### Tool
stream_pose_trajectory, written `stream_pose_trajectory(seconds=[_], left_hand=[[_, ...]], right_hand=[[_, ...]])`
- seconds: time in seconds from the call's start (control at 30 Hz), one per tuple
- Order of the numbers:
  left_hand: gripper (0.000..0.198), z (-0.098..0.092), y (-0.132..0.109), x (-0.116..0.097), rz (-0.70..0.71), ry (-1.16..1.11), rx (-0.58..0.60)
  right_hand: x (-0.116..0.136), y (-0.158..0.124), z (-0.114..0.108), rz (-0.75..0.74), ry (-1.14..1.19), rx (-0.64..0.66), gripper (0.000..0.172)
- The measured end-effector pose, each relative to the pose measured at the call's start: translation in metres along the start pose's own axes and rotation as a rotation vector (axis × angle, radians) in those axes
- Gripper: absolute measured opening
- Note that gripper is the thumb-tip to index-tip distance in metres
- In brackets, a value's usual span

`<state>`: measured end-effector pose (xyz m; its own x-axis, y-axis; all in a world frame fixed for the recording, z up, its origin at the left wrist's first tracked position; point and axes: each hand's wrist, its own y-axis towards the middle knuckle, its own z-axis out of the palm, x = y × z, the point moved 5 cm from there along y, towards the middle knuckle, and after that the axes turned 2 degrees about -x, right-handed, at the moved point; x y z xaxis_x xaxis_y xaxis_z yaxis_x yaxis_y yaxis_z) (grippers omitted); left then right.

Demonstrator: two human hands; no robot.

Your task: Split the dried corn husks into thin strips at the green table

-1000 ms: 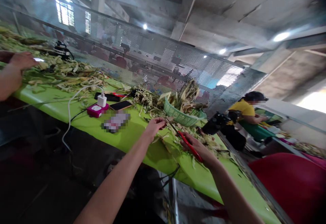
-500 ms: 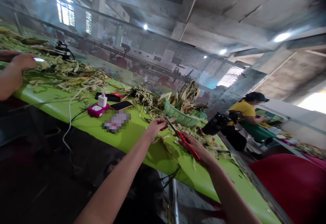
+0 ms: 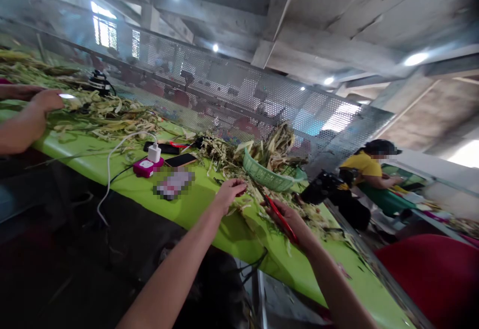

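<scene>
My left hand (image 3: pixel 231 193) is held over the green table with thumb and fingertips pinched together. What sits in that pinch is too small and blurred to make out. Just to its right, my right hand (image 3: pixel 288 219) is closed around red-handled scissors (image 3: pixel 277 214), their blades pointing up and left toward the left hand. Pale strips of dried husk (image 3: pixel 245 212) lie on the table below and between both hands. Behind them stands a light green plastic basket (image 3: pixel 267 172), with dried husk leaves (image 3: pixel 280 144) heaped in and over it.
A pink socket block (image 3: pixel 147 167) with a white charger (image 3: pixel 153 153) and phones (image 3: pixel 180 160) lie left on the green table (image 3: pixel 179 214). Another person's hands (image 3: pixel 47 100) are at far left. A perforated metal screen (image 3: pixel 209 84) runs behind; a person in yellow (image 3: pixel 361 164) works at right.
The scissors' tips have drawn away from the left fingertips, opening a gap between the hands. A tan husk piece seen at the blades no longer shows there. The view has shifted slightly.
</scene>
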<state>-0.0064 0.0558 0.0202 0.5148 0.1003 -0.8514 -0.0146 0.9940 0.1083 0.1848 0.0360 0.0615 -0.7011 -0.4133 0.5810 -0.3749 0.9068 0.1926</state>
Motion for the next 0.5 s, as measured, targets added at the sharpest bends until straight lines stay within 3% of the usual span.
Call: stream_pose_trajectory(seconds=[0.13,0.23,0.3,0.37,0.5], left_hand=[[0.023,0.001,-0.003,-0.005,0.0,0.006,-0.001],[0.023,0.001,-0.005,-0.007,0.011,0.009,0.005],[0.024,0.002,-0.005,-0.007,0.018,0.012,0.007],[0.025,0.003,-0.004,-0.006,0.024,0.014,0.003],[0.028,0.004,0.0,-0.004,0.083,0.029,0.001]], right_hand=[[-0.036,0.007,-0.025,0.098,-0.324,-0.139,0.049],[-0.048,0.003,-0.037,0.192,-0.568,-0.119,0.054],[-0.04,0.0,-0.038,0.213,-0.668,-0.129,0.046],[-0.017,0.0,-0.035,0.158,-0.632,-0.24,0.037],[0.034,0.014,-0.004,-0.115,-0.151,-0.312,0.032]])
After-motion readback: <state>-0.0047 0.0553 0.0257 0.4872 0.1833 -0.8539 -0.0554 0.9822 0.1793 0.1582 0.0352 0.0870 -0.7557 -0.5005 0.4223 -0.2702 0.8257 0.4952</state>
